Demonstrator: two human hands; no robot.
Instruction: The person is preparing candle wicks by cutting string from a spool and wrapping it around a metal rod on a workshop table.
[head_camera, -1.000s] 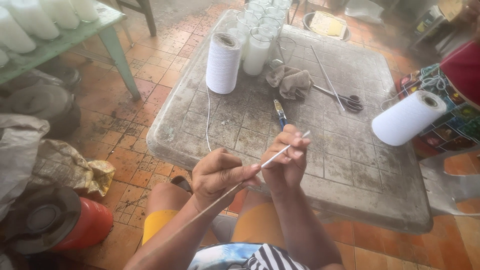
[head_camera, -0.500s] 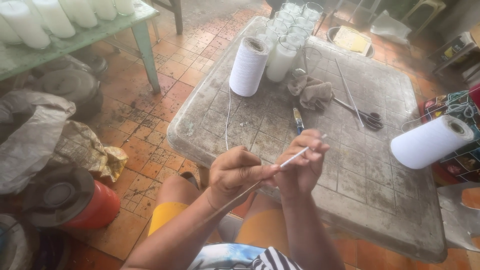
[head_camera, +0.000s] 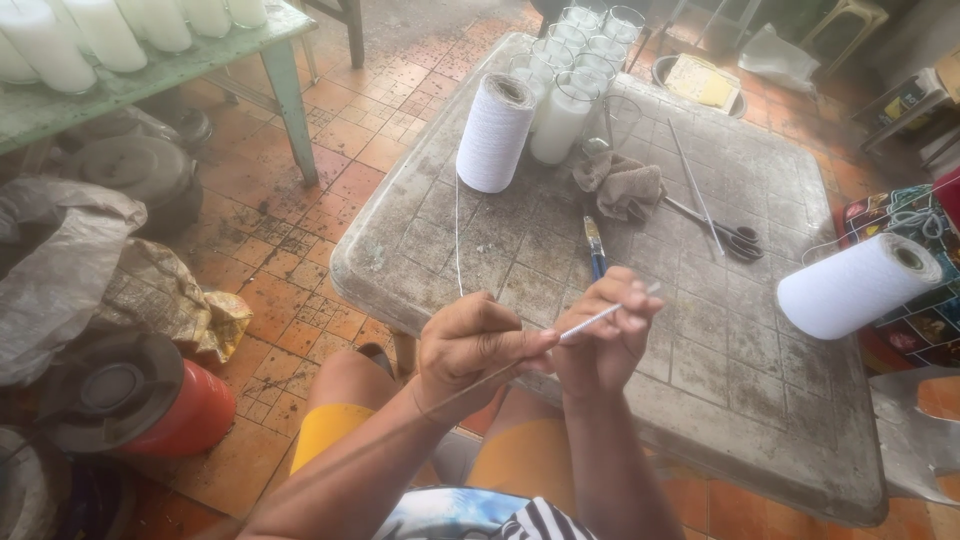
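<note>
Both hands have barely shifted at the tabletop's (head_camera: 700, 400) near edge. Left hand (head_camera: 470, 345) and right hand (head_camera: 605, 335) stay pinched shut on a thin white wick (head_camera: 590, 322).

Layout relative to the hands. The left hand (head_camera: 472, 343) and right hand (head_camera: 603, 340) meet at the near edge of the worn grey stone table (head_camera: 770, 420), pinching a thin white stick (head_camera: 600, 317) between them. Just beyond the right hand lies a blue-handled brush (head_camera: 596, 252); farther beyond, a crumpled grey rag (head_camera: 622, 184). Beyond the left hand stands an upright white thread spool (head_camera: 495, 132), with clear glass jars (head_camera: 580, 60) behind it. Metal scissors (head_camera: 722, 232) lie beyond and right of the right hand; a second white thread roll (head_camera: 860, 285), on its side, lies far right. A red metal cylinder (head_camera: 150, 400) sits on the floor far left of the left hand.
</note>
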